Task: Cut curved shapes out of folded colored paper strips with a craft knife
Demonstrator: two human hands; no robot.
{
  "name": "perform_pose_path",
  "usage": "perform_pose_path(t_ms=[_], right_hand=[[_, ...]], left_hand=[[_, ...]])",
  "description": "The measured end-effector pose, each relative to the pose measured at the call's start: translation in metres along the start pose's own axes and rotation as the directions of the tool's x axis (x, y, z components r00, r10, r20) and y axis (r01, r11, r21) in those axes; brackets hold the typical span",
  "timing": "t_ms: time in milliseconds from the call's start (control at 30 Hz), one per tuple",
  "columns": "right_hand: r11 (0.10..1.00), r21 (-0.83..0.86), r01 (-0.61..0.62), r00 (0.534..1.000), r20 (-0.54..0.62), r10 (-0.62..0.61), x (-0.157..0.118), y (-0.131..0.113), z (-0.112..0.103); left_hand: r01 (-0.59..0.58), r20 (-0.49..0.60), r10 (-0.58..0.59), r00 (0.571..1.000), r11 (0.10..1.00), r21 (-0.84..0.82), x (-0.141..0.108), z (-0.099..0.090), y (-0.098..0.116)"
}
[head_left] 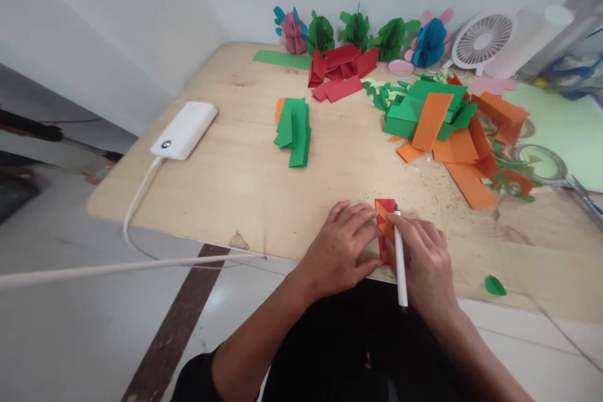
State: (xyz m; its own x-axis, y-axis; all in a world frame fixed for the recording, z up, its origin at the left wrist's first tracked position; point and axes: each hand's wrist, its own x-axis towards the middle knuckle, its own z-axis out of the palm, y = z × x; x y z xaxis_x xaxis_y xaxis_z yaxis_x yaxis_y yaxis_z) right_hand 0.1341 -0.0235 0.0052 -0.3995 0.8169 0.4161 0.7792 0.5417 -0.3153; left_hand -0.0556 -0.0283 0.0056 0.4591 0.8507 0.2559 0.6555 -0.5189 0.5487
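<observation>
A small piece of red paper point(385, 204) with an orange paper shape point(382, 214) on it lies at the table's front edge, between my hands. From the left, my left hand point(340, 249) holds it against the wood, fingertips near its upper part and thumb near its lower end. My right hand point(428, 259) is closed around a white pen point(400, 264), whose dark tip points away from me. The right index fingertip touches the orange shape. My fingers hide part of the paper.
Folded green paper point(298, 132) lies mid-table. Red strips point(342, 66), a green and orange paper pile point(464, 132), tape rolls point(541, 162) and scissors point(585, 196) lie farther off. Paper figures point(357, 31) and a fan point(484, 41) line the wall. A power bank point(186, 130) trails a cable leftward.
</observation>
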Motion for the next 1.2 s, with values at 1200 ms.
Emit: perform_pose_path(t_ms=[1200], right_hand=[[0.990,0.112,0.088,0.990,0.103,-0.099,-0.002,0.015,-0.014]], left_hand=[[-0.009,0.018,0.009,1.000,1.000,-0.008,0.001,0.000,-0.002]])
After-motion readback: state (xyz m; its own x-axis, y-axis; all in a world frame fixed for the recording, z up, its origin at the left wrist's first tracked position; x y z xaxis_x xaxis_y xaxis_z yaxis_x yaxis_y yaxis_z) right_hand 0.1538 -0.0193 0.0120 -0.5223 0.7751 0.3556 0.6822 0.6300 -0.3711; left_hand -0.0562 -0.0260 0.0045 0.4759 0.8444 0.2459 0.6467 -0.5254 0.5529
